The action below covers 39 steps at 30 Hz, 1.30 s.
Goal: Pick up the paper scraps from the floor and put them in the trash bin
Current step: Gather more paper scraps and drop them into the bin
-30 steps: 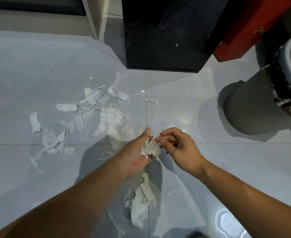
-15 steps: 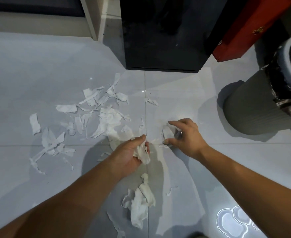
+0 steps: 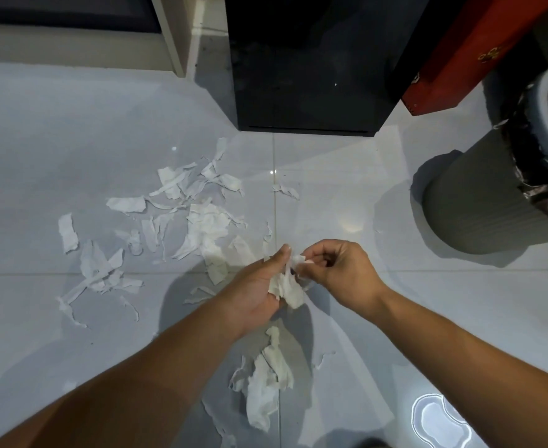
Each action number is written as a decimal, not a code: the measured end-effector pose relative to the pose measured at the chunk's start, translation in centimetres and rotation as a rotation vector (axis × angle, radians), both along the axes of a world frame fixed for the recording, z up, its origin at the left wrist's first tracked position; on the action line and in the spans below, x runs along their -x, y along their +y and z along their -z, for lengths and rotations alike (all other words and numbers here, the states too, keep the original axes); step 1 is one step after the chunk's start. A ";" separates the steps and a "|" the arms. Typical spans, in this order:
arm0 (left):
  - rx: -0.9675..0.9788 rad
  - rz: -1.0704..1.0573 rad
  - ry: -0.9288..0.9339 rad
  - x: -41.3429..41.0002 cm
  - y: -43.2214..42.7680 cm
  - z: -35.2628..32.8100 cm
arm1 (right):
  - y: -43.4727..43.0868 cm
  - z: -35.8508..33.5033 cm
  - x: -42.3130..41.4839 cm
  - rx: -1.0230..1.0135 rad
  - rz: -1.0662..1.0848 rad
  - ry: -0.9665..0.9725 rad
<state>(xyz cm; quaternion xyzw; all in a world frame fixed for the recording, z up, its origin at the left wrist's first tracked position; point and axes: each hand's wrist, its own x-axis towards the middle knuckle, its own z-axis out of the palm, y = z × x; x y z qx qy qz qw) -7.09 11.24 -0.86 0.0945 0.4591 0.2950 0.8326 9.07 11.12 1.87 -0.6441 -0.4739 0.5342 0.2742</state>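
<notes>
Floor [image 3: 72,130]: pale glossy tiles, carrying all the loose paper.
Black cabinet [image 3: 308,59]: stands at the far edge, centre.
Trash bin [image 3: 479,202]: grey with a dark liner, far right, well apart from the litter.
Paper scraps [image 3: 201,221]: scattered left of centre, with a further clump between the forearms.
Left hand [image 3: 253,295]: curled round a wad [image 3: 287,287] of gathered scraps.
Right hand [image 3: 343,273]: pinches one small scrap [image 3: 296,260] against the wad.

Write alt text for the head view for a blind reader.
A person's left hand holds a wad of paper scraps while the right hand pinches a small scrap beside it. Loose scraps litter the tiled floor; a grey trash bin stands at right.
</notes>
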 end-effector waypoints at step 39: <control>-0.511 0.496 0.096 -30.5 11.3 -25.3 | 1.5 -19.8 -24.9 -0.339 0.931 -0.163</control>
